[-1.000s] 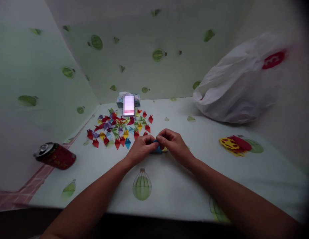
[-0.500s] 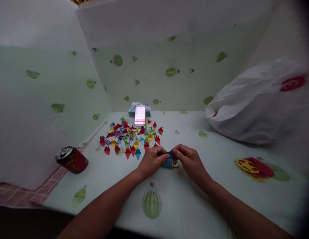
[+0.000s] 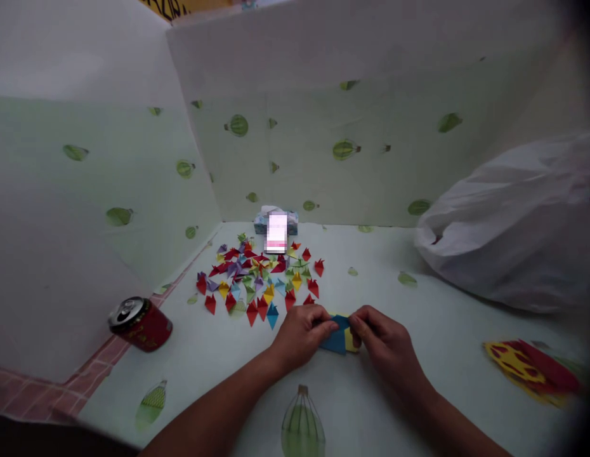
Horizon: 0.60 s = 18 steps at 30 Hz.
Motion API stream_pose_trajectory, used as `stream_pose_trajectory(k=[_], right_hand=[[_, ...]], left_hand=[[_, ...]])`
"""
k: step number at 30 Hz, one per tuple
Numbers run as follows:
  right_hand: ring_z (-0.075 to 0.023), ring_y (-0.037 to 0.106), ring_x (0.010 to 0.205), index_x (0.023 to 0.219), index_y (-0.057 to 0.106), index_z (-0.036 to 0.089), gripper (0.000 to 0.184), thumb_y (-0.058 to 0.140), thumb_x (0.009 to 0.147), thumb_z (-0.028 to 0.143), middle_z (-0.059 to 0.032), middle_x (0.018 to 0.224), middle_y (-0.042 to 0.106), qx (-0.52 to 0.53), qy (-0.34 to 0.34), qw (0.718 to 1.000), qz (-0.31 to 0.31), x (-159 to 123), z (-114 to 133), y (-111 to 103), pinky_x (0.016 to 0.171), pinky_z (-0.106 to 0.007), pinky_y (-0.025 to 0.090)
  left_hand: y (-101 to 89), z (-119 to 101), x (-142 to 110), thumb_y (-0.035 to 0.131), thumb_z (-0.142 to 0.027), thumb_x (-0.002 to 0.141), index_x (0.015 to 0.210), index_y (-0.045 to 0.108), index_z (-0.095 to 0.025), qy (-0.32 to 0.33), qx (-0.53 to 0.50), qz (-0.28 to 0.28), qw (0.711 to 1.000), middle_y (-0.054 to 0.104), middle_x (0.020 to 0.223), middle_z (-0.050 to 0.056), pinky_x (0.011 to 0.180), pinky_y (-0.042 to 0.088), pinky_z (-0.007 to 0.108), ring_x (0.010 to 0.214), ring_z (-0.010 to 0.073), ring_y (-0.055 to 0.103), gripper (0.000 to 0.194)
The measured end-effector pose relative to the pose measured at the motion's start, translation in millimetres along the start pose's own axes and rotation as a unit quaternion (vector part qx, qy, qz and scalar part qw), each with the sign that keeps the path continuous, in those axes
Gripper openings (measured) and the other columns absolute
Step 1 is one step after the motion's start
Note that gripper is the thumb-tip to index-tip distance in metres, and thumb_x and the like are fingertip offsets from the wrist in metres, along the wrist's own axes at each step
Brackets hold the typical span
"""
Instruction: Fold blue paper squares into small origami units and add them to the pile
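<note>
My left hand [image 3: 301, 335] pinches the left side of a folded piece of blue and yellow paper [image 3: 334, 343], thumb on top. My right hand [image 3: 384, 335] grips its right edge between thumb and fingers, where the yellow shows. The paper is just above or on the tabletop; I cannot tell which. Beyond my hands lies a spread of small folded paper figures [image 3: 252, 312] in red, blue, yellow, green and purple. Part of the held paper is hidden behind my fingers.
A lit phone [image 3: 276, 232] leans on a tissue box [image 3: 292, 222] at the back. On the left stands a red can [image 3: 145, 324]. A white plastic bag [image 3: 509, 222] bulges at the right, with red and yellow cut-out pieces [image 3: 528, 368] in front of it.
The view has shifted, so most things appear lower and further right. Both hands still hold the paper, and more of its yellow part shows beside my right fingers.
</note>
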State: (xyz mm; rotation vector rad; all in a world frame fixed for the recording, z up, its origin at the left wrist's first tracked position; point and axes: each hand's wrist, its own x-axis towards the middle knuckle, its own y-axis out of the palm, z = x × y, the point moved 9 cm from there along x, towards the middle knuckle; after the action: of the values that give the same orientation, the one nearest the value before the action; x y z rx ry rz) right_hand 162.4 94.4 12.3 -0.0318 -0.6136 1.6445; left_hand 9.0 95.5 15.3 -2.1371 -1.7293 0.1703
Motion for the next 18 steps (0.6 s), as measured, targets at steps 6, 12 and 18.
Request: stream_pose_trajectory(k=[6, 12, 18], right_hand=[[-0.0164, 0.056, 0.054, 0.070, 0.059, 0.022, 0.037, 0.053, 0.098, 0.045, -0.0007, 0.059, 0.061, -0.010, 0.003, 1.000, 0.001, 2, -1, -2, 0.054, -0.027, 0.045], [-0.0173, 0.058, 0.058, 0.071, 0.062, 0.022, 0.036, 0.053, 0.098, 0.045, -0.0011, 0.061, 0.063, 0.015, 0.024, 0.999, 0.030, 5, -9, 2, 0.057, -0.027, 0.047], [-0.0169, 0.054, 0.057, 0.069, 0.059, 0.022, 0.037, 0.055, 0.097, 0.046, -0.0003, 0.060, 0.059, 0.021, 0.048, 0.999, 0.003, 1, -8, -1, 0.057, -0.028, 0.044]], left_hand=[[9.2, 14, -1, 0.061, -0.037, 0.084, 0.068, 0.063, -0.018, -0.070, -0.090, 0.043, 0.993, 0.061, 0.063, 0.001, 0.059, 0.041, 0.027, 0.057, 0.0140, 0.054, 0.025], [4.1, 23, 1, 0.066, -0.037, 0.079, 0.066, 0.064, -0.018, -0.102, -0.104, 0.014, 0.989, 0.060, 0.059, 0.001, 0.056, 0.041, 0.027, 0.054, 0.0135, 0.053, 0.023], [1.9, 31, 1, 0.072, -0.037, 0.073, 0.064, 0.064, -0.017, -0.134, -0.133, -0.005, 0.982, 0.054, 0.055, -0.002, 0.053, 0.037, 0.025, 0.053, 0.0119, 0.048, 0.024]])
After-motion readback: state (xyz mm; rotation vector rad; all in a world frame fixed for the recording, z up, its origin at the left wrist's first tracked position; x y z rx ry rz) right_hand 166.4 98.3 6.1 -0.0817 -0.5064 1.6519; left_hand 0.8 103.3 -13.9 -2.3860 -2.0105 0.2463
